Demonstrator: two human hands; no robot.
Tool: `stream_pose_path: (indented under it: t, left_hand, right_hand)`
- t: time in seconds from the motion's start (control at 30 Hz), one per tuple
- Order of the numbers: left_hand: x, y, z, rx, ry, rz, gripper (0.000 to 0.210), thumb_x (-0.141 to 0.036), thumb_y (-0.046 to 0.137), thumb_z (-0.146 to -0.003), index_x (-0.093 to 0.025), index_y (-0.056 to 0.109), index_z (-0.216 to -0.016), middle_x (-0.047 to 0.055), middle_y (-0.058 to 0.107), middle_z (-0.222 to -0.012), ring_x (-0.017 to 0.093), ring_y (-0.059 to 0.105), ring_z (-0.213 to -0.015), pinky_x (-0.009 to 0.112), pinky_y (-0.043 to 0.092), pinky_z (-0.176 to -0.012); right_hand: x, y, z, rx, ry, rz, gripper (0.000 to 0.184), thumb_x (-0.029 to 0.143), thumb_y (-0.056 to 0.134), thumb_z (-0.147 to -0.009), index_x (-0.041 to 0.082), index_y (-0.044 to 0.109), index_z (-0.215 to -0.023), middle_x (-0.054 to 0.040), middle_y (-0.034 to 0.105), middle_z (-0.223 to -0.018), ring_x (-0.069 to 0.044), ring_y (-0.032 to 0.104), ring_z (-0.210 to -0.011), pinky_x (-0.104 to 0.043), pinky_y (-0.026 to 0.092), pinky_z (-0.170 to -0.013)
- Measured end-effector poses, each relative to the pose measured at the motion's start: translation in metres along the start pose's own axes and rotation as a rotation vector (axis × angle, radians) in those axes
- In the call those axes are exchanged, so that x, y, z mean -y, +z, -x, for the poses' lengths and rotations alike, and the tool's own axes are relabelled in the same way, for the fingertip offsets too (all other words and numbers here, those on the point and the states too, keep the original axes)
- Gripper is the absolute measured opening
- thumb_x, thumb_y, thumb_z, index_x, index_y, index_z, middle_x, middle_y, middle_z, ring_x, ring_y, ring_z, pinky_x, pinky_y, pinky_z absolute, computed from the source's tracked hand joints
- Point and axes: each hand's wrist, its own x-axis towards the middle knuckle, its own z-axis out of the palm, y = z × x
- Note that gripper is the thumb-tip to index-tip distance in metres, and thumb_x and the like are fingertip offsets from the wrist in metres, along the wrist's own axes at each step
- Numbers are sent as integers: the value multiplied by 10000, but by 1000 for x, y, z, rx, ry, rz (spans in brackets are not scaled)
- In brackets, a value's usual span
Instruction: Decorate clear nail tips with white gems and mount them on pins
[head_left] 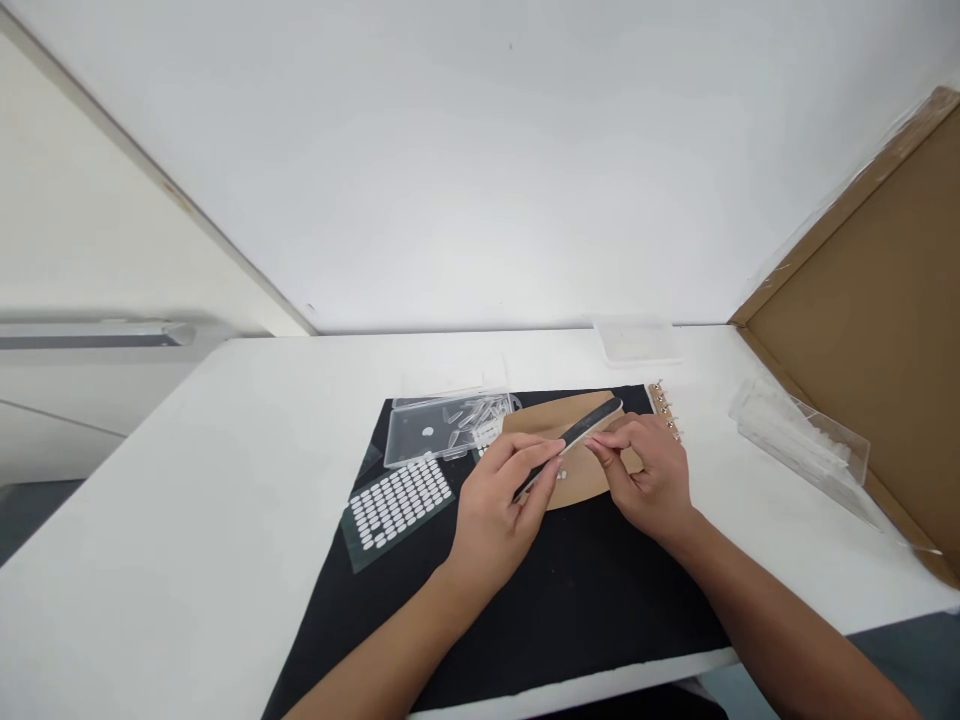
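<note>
A dark nail file [591,421] with a pale edge slants up to the right, gripped between the thumb and fingers of my left hand [499,492]. The fingers of my right hand [643,465] are pinched together close beside the file's edge; whatever they hold, if anything, is too small to make out. Beneath both hands lies a brown paper sheet [581,492] with a few tiny pale bits on it. On the left are a sheet of white oval stickers [401,502] and an open clear plastic case [409,436] holding clear nail tips [480,415].
A black cloth [570,600] covers the white table's [187,500] middle. Small metal pegs on a strip [663,408] stand at its right back corner. A clear lid [637,342] lies by the wall. At right are a clear container [799,440] and a large cardboard box [862,300].
</note>
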Motion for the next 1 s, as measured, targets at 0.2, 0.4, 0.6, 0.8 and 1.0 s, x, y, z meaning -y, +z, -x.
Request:
stream_pose_path:
  t: [0.2, 0.4, 0.6, 0.8, 1.0]
  left_hand:
    - [0, -1, 1, -55, -58, -117, 257, -196, 703, -998, -203, 714, -1255, 44, 701, -977, 160, 674, -845, 269, 566, -727]
    - [0, 0, 3, -20, 35, -53, 273, -134, 653, -1013, -233, 783, -1232, 2, 593, -821, 113, 588, -709, 230, 510, -654]
    - [0, -1, 5, 22, -19, -3, 275, -135, 651, -1014, -242, 801, -1217, -1, 595, -758, 117, 611, -688, 234, 543, -654]
    - [-3, 1, 6, 39, -66, 90, 269, -140, 660, -1009, -261, 809, -1197, 86, 749, -1155, 121, 740, -787, 249, 648, -687]
    - [-4, 1, 9, 104, -172, 174, 250, -176, 674, -1009, -291, 825, -1172, 73, 794, -1239, 190, 795, -930, 203, 646, -543]
  right_hand:
    - [0, 1, 1, 7, 39, -24, 167, 155, 690, -1003, 245, 603, -893, 6, 742, -814, -175, 709, -747, -367, 478, -746]
    - [0, 1, 2, 52, 94, 6, 181, 195, 630, -1034, 242, 573, -869, 10, 707, -778, -165, 668, -693, -362, 457, -725]
    - [1, 1, 0, 44, 138, -15, 179, 178, 619, -1028, 235, 562, -868, 22, 650, -763, -151, 619, -680, -332, 424, -693]
    - [2, 8, 7, 92, 110, 50, 210, 166, 605, -1016, 236, 535, -831, 30, 592, -688, -157, 548, -632, -337, 368, -654]
    - [3, 10, 5, 35, 153, 77, 250, 171, 596, -1018, 237, 509, -792, 31, 602, -679, -154, 550, -617, -349, 355, -665]
